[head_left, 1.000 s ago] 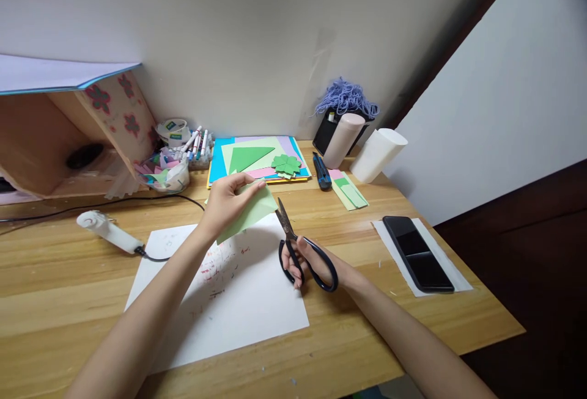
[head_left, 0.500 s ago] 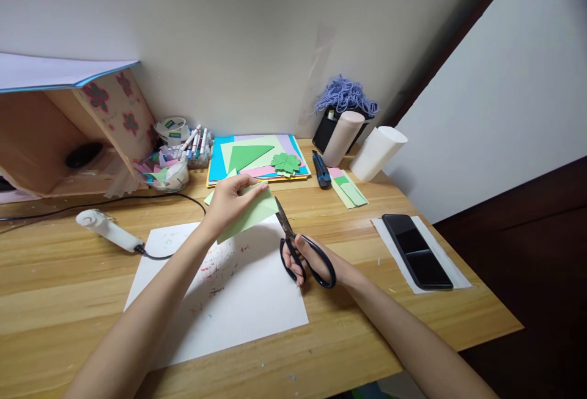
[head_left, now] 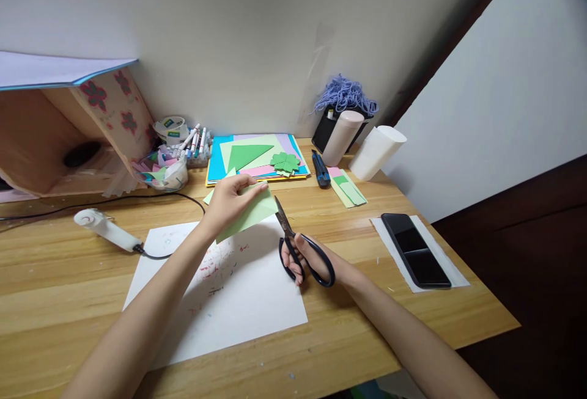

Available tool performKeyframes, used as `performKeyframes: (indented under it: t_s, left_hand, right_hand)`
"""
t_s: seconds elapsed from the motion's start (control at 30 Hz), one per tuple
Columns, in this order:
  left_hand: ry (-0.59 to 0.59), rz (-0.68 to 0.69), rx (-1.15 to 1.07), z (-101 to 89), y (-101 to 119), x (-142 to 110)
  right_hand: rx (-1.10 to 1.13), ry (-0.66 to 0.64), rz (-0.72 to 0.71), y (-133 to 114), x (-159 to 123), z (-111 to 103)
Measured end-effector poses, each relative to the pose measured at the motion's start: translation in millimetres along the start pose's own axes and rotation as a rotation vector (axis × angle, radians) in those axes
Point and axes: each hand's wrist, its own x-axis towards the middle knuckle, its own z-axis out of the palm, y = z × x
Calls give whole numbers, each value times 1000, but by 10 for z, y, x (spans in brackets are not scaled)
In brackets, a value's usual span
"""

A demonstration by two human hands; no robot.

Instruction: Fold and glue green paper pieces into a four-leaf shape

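Note:
My left hand [head_left: 229, 202] pinches a light green folded paper [head_left: 250, 212] and holds it just above a white sheet [head_left: 220, 292] on the wooden desk [head_left: 330, 338]. My right hand [head_left: 312, 261] has its fingers through the black handles of a pair of scissors [head_left: 293, 243]. The blades point up and left, with their tips at the right edge of the green paper. The blades look nearly closed.
At the back lie a stack of coloured papers [head_left: 257, 157] with a green paper clover [head_left: 284, 162], markers and tape [head_left: 183, 133], a bowl of scraps [head_left: 162, 173], a blue utility knife [head_left: 320, 170] and two white rolls [head_left: 376, 151]. A phone [head_left: 415, 249] lies right, a glue gun [head_left: 105, 231] left.
Almost nothing differs. Both hands, the green paper and the scissors keep their places; the whole view shifts very slightly.

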Motion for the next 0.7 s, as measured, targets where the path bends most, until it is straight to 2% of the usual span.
performKeyframes:
  t_s: [0.43, 0.7]
  left_hand:
    - [-2, -52, -27, 8, -26, 13]
    - [-12, -52, -31, 5, -34, 29]
  right_hand:
    - [-111, 138, 23, -37, -9, 39]
    - [-122, 206, 0, 78, 26, 44]
